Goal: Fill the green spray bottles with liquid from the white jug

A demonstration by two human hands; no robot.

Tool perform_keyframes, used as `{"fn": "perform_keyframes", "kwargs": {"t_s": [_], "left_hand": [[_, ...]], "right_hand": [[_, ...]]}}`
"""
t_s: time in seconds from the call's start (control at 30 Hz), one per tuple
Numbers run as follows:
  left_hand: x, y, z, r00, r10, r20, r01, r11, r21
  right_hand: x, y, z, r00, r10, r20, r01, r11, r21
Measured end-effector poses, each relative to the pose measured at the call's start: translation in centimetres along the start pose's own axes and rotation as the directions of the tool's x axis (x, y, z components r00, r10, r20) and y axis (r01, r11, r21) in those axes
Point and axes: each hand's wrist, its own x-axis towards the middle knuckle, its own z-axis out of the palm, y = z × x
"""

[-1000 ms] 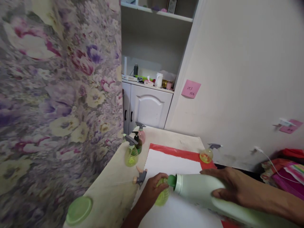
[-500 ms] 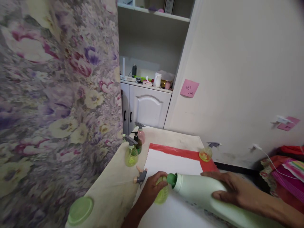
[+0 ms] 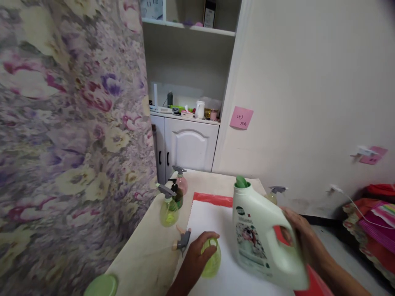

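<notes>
My right hand [image 3: 300, 236] grips the handle of a large pale green detergent jug [image 3: 261, 234], held nearly upright with its green spout on top. My left hand [image 3: 194, 259] wraps around a small yellow-green round bottle [image 3: 212, 253] standing open-topped on a white sheet [image 3: 212, 218]. A loose grey spray-trigger head [image 3: 183, 239] lies just left of that hand. The jug's spout is well above and to the right of the small bottle's mouth.
Three small spray bottles [image 3: 169, 205] stand at the table's far left; another spray bottle [image 3: 274, 195] sits behind the jug. A green lid [image 3: 101, 285] lies near the front left edge. A floral curtain [image 3: 68, 135] hangs at left, a white cabinet [image 3: 188, 144] behind.
The jug lay tipped with its spout at the small bottle's mouth; it has swung up to nearly upright, spout away from the bottle. My left hand keeps its hold.
</notes>
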Motion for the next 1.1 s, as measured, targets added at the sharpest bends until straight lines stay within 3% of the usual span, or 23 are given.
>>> {"fn": "perform_keyframes", "kwargs": {"t_s": [0.03,0.13,0.3,0.43,0.67,0.83,1.0,1.03,1.1], "left_hand": [[0.0,-0.1,0.0,1.000,-0.009,-0.003,0.009,1.000,0.003],[0.0,-0.3,-0.1,1.000,-0.031,-0.001,0.031,0.999,0.019],[0.0,-0.7,-0.5,0.999,-0.039,0.034,0.037,0.998,0.059],[0.3,-1.2,-0.9,0.996,-0.056,0.072,0.048,0.993,0.104],[0.2,-0.8,-1.1,0.982,-0.162,0.095,0.148,0.979,0.137],[-0.3,-0.3,-0.9,0.976,-0.206,0.070,0.194,0.969,0.151],[-0.5,-0.7,-0.8,0.982,-0.179,0.064,0.165,0.970,0.177],[-0.6,-0.8,-0.8,0.983,-0.174,0.060,0.161,0.971,0.178],[-0.6,-0.8,-0.7,0.986,-0.160,0.045,0.149,0.973,0.178]], "right_hand": [[0.3,0.8,0.9,0.999,0.019,0.048,-0.022,0.998,0.058],[1.7,3.5,3.8,1.000,-0.015,-0.008,0.016,0.984,0.175],[4.0,7.6,8.4,0.997,-0.035,-0.071,0.050,0.974,0.220],[4.7,9.3,10.3,0.995,-0.053,-0.085,0.070,0.973,0.220],[4.3,11.1,10.6,0.992,-0.081,-0.099,0.095,0.984,0.150],[3.8,11.2,9.3,0.993,-0.057,-0.101,0.069,0.990,0.126],[-0.7,13.0,6.5,0.967,0.089,-0.239,-0.073,0.995,0.074],[-2.0,13.8,6.4,0.970,0.095,-0.224,-0.088,0.995,0.042],[-4.4,15.6,7.1,0.994,0.083,-0.073,-0.085,0.996,-0.031]]}}
